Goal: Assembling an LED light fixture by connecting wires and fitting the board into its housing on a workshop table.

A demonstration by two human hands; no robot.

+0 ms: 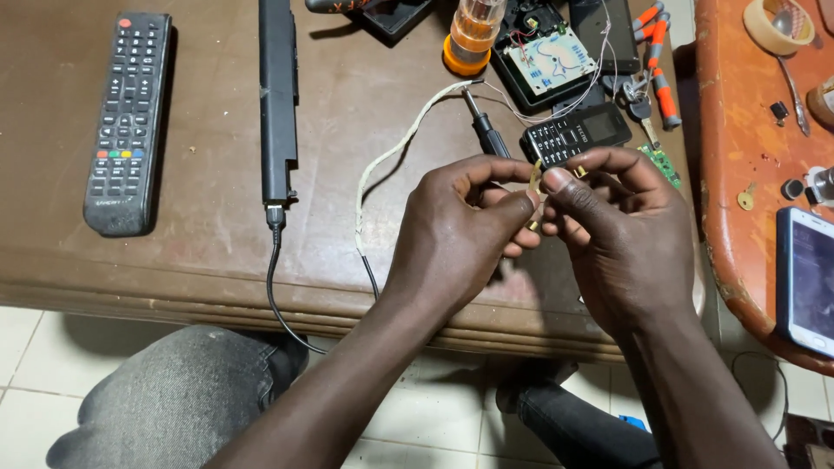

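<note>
Now I see left hand (460, 221) and right hand (608, 217) pinching small yellowish part (536, 178) together above tabletop's (208, 217) front edge; risk as I judge: slip, part drops to floor tiles (35, 365)

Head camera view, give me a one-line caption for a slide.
Left hand and right hand pinch a small yellowish part above a brown table, beside a black keypad phone.

1. Brown, scuffed wooden table (208, 226).
2. Black remote control (127, 122); red power button, row of red, green, yellow and blue keys.
3. Black keypad phone (575, 135), white key legends.
4. Orange and clear screwdriver-bit holder (473, 35).
5. Orange-red, worn side surface (747, 156).
6. Small yellowish part (536, 178) pinched between left hand (460, 230) and right hand (621, 239).
7. White circuit board (549, 57), blue traces.
</note>
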